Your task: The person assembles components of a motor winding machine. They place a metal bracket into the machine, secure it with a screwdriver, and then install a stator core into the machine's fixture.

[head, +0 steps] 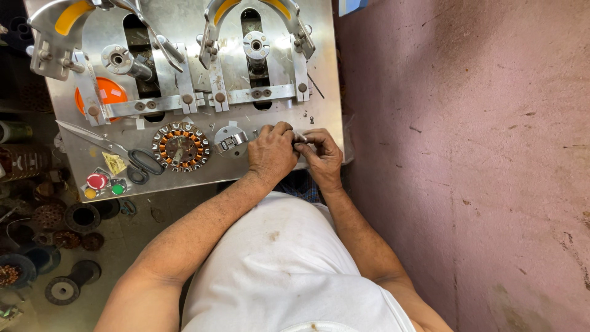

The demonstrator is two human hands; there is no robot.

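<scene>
Both hands are meeting at the lower right edge of the metal machine plate [319, 92], just right of the frame's centre. The left hand [272, 154] is curling its fingers in tight, knuckles up, and the right hand [322, 157] is closing in from the right. Between their fingertips they are pinching a small pale piece [299, 136] – thin and silvery-white, too small to tell what it is. Neither hand is spreading wide; both are gripping narrowly on that one piece, which is sitting just above the plate's edge.

Left of the hands, a round metal clamp [230, 140] is lying on the plate, and further left a stator [180, 146] with orange-copper windings is resting flat. Scissors [123, 154] are lying beside it toward the left of the frame, with coloured push buttons [97, 181] below them. A pink wall [467, 154] is filling the right half.

By the look of it, the step in hand is fine finger work on the piece – shaping or readying it. As a judgement, any next move is calling for a steady two-handed pinch, since the piece is slight and easy to drop off the plate's edge.
</scene>
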